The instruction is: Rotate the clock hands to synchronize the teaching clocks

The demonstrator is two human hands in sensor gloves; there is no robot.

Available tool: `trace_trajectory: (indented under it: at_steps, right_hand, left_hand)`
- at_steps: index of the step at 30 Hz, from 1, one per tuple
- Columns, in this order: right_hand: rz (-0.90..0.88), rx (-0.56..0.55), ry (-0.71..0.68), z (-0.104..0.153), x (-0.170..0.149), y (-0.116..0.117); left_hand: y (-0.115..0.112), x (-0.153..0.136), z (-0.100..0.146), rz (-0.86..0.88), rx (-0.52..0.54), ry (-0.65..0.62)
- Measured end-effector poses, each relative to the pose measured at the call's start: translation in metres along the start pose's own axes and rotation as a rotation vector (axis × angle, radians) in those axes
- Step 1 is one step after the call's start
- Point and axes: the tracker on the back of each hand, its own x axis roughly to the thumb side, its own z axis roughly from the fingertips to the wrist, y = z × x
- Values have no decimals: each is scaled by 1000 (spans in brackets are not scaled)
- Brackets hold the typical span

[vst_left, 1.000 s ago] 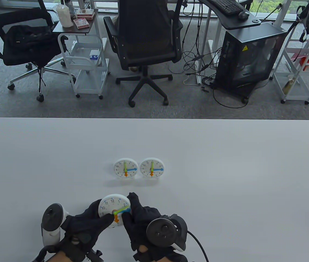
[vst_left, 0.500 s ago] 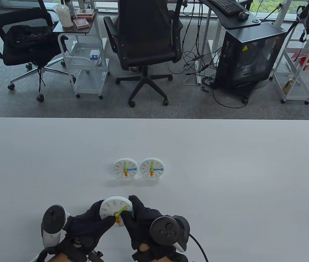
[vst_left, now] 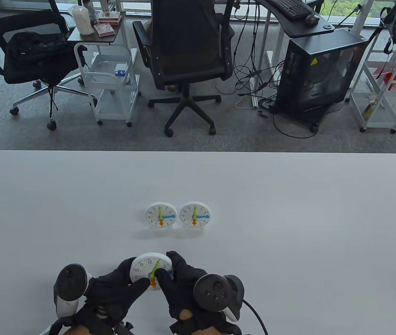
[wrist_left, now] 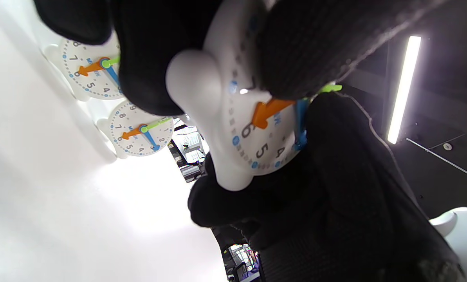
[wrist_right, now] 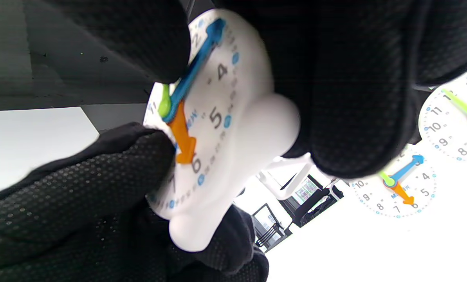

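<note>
A white teaching clock (vst_left: 145, 268) is held tilted just above the table's near edge. My left hand (vst_left: 133, 277) grips its left side, thumb on the face. My right hand (vst_left: 166, 267) holds its right rim, and one fingertip (vst_left: 159, 275) presses on the green hand (vst_left: 156, 268), which points near 1. Its orange hand points at 6 and its blue hand (wrist_right: 202, 55) points near 3, partly hidden by my finger. The clock also shows in the left wrist view (wrist_left: 237, 129). Two matching clocks (vst_left: 161, 215) (vst_left: 194, 215) stand side by side mid-table, green at 12, blue at 3, orange at 6.
The white table (vst_left: 288, 216) reaches a far edge, with office chairs (vst_left: 187, 52), carts (vst_left: 114, 80) and a computer case (vst_left: 320, 73) on the floor beyond it. A cable (vst_left: 254, 310) trails from my right tracker.
The green hand on the held clock has turned counterclockwise from near 2 to near 1. The clock and both hands have shifted slightly right and toward me.
</note>
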Motion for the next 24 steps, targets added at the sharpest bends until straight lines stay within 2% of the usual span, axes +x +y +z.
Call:
trace_trajectory:
  at_steps: [19,24]
  right_hand:
    - [12,11,13,0,-1,0]
    - [-23,32,12,-1,-1,-4]
  left_hand:
    - [-2,2,0,-53,1,-39]
    - [0,0,-2,14,-8,-30]
